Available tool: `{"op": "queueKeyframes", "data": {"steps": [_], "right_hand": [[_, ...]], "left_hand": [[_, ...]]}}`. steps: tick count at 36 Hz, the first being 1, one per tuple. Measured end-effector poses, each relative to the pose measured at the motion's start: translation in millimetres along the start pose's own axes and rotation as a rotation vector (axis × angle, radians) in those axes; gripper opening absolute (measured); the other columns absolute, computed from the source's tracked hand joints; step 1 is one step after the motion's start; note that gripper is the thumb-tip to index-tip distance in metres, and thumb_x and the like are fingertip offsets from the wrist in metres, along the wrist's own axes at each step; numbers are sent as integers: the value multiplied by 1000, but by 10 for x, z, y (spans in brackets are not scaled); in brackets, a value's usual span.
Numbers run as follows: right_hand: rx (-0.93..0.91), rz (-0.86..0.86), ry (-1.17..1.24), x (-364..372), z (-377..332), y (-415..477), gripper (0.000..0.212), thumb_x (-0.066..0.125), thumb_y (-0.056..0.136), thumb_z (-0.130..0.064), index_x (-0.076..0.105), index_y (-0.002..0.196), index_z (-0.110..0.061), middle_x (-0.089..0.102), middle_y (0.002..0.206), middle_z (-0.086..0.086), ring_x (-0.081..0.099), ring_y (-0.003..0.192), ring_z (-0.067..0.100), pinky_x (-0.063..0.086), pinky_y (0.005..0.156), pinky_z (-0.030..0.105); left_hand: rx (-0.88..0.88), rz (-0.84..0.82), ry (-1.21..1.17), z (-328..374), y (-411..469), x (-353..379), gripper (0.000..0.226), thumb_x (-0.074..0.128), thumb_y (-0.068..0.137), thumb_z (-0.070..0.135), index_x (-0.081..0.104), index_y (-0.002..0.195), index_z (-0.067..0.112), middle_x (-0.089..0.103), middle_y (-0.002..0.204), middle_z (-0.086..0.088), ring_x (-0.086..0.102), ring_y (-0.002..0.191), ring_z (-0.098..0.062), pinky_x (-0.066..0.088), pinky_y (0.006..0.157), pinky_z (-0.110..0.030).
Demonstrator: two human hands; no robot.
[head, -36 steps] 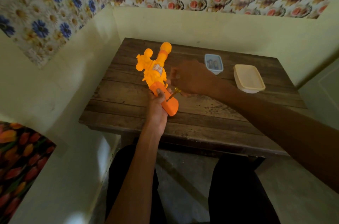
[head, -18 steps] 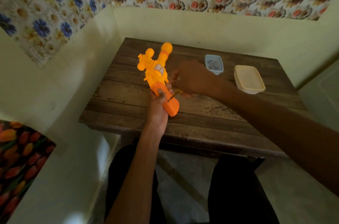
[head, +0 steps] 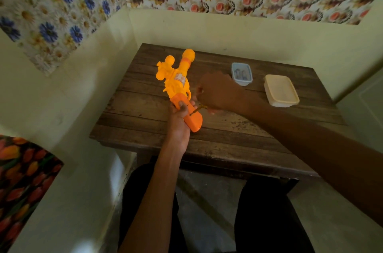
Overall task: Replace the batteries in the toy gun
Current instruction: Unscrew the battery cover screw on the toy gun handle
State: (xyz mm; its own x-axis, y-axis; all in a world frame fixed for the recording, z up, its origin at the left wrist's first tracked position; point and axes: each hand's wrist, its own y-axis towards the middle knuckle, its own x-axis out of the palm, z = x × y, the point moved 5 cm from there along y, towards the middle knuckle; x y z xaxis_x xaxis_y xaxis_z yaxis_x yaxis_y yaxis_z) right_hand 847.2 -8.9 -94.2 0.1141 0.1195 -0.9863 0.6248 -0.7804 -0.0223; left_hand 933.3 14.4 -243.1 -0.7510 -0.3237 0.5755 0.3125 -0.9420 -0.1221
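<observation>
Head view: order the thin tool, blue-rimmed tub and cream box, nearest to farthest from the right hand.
1. Thin tool, held in the right hand.
2. Blue-rimmed tub, just behind it.
3. Cream box, farther right.

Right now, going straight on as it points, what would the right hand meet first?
Probably the orange grip of the toy gun: the screwdriver in the right hand points at it, beside the left hand. Depth is unclear.

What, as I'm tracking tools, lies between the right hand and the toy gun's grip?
A thin tool shaft, likely a screwdriver, spans right hand to toy gun grip; head view.
</observation>
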Motion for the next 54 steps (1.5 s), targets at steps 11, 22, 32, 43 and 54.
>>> {"op": "queueKeyframes", "data": {"steps": [11, 22, 32, 43, 54], "right_hand": [[-23, 107, 52, -48, 0, -3, 27, 73, 75, -36, 66, 91, -15, 62, 95, 0, 59, 93, 18, 44, 72, 31], [104, 171, 189, -186, -35, -174, 17, 56, 89, -14, 44, 85, -24, 51, 117, 18, 55, 110, 37, 42, 73, 39], [224, 455, 383, 13, 102, -232, 37, 69, 83, -22, 50, 111, -5, 63, 100, 13, 63, 91, 32, 51, 74, 47], [131, 516, -15, -78, 43, -342, 26, 40, 99, -23, 62, 97, -10, 68, 94, 13, 64, 87, 34, 46, 66, 38], [-21, 319, 133, -98, 8, -338, 20, 43, 96, -17, 57, 103, -3, 64, 99, 15, 60, 89, 32, 41, 68, 38]], "left_hand": [[15, -24, 7, 2, 1, 1, 35, 54, 94, 22, 48, 128, 25, 64, 104, 6, 62, 89, -9, 49, 81, -30], [16, -60, 37, -19, 8, -2, 30, 43, 101, 26, 43, 131, 24, 61, 96, -1, 59, 91, -15, 45, 83, -34], [10, -49, 38, -26, -15, 0, 77, 76, 69, 54, 45, 134, 25, 63, 111, 1, 60, 104, -18, 53, 85, -35], [23, -52, -6, -11, -22, 29, 67, 69, 72, 41, 43, 131, 23, 64, 104, 3, 61, 91, -12, 51, 77, -30], [15, -41, 21, -32, 16, 39, 97, 84, 54, 57, 41, 134, 22, 72, 88, 12, 65, 89, -10, 54, 76, -31]]}}
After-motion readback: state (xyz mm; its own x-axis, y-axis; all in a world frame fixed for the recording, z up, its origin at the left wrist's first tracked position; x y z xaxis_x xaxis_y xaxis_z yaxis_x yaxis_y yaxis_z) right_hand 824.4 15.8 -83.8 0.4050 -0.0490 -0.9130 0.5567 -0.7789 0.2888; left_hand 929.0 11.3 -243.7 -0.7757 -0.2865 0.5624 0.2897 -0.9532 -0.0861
